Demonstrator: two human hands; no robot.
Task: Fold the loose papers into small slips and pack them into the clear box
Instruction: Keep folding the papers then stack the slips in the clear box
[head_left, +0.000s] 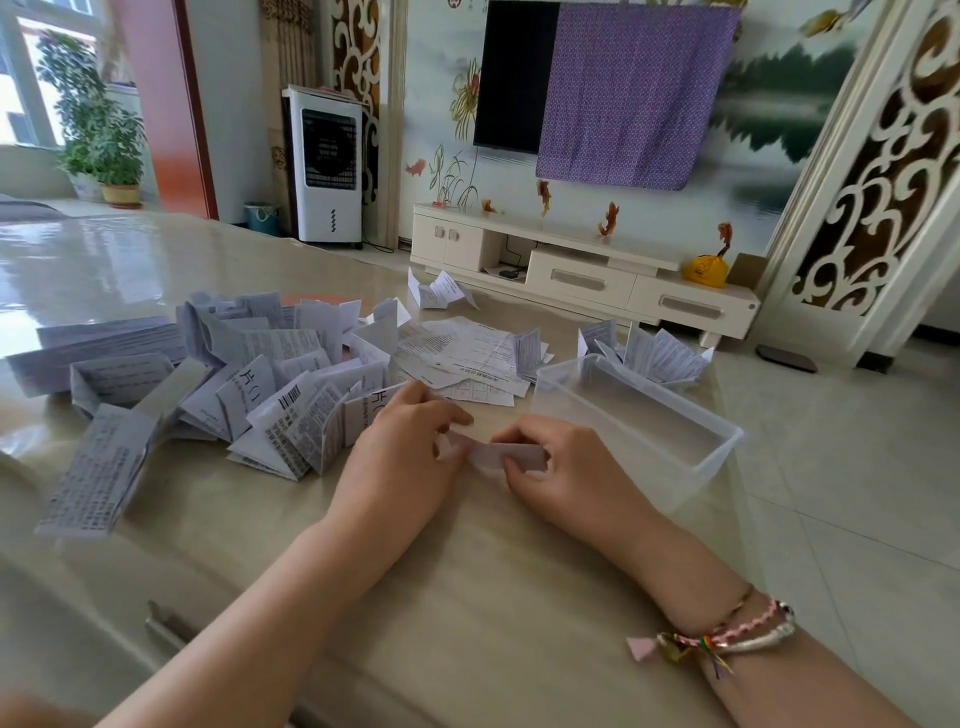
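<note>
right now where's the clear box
In the head view the clear box sits on the table, right of the hands, with the right hand nearest and a small paper heap just behind it.

Small white slip (506, 453) flat on table; loose papers (249, 384) heaped left; clear box (636, 421) right.

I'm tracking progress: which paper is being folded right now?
The narrow slip pinched between the left hand and right hand, beside the clear box; every other paper lies untouched.
</note>
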